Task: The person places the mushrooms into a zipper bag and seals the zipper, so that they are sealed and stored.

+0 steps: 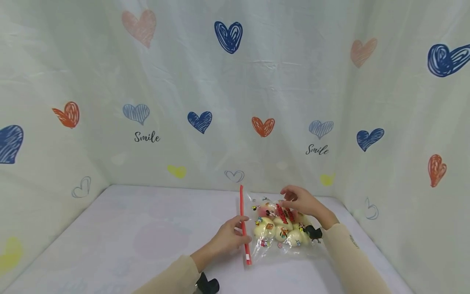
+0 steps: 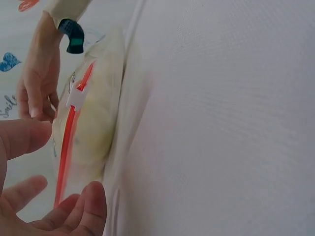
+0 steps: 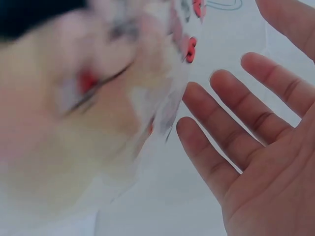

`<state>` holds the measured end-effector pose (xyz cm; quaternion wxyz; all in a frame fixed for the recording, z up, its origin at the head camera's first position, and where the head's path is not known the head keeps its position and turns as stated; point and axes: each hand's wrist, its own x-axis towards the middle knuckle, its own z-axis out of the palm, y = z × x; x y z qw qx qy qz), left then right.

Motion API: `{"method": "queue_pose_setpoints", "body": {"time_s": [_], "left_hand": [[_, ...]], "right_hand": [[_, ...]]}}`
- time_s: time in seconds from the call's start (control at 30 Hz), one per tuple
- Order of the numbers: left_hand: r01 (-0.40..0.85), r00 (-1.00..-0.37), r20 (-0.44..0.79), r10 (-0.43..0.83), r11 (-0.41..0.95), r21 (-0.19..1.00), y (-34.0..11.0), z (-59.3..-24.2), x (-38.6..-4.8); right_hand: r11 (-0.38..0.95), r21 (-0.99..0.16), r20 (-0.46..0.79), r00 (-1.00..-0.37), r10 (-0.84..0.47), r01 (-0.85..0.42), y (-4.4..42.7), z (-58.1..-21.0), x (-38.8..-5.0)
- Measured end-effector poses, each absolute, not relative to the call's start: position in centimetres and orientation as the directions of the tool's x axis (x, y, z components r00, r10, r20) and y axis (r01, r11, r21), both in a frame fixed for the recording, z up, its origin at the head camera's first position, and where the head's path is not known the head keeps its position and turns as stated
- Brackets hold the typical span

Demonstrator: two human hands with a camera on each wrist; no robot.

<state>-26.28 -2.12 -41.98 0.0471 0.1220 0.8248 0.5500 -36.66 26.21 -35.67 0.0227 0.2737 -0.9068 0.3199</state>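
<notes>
A clear zip bag (image 1: 264,249) with cartoon prints and a red zip strip (image 1: 242,204) lies on the table. Several round, pale yellow and pinkish items (image 1: 265,229) fill it. My left hand (image 1: 225,237) is at the strip on the bag's left side. In the left wrist view its thumb and fingers are spread apart around the strip, not pinching it. A white slider (image 2: 76,96) sits near one end of the strip. Over the bag's far right part is my right hand (image 1: 302,201). The right wrist view shows its fingers (image 3: 231,98) extended beside the bag, holding nothing.
A white cloth covers the table (image 1: 154,228). Behind and on both sides hangs a pale curtain (image 1: 235,90) printed with hearts and "Smile". Dark wrist devices show by both sleeves.
</notes>
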Motion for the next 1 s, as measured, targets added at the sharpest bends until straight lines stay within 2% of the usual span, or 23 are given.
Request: {"method": "queue_pose_setpoints", "body": {"time_s": [0.53, 0.77, 1.0], "left_hand": [[0.131, -0.966, 0.043, 0.257, 0.338, 0.932, -2.0, -42.5, -27.6], [0.128, -0.968, 0.038, 0.250, 0.355, 0.926, -1.5, -42.5, -27.9], [0.101, -0.973, 0.017, 0.228, 0.362, 0.927, -1.6, -42.6, -28.2]], "right_hand": [[0.688, -0.504, 0.289, -0.852, -0.436, -0.522, 30.0, -37.6, -34.1], [0.738, -0.508, 0.236, -0.896, -0.377, -0.445, 31.3, -38.6, -33.6], [0.740, -0.521, 0.189, -0.904, -0.384, -0.424, 32.0, -39.1, -33.4]]}}
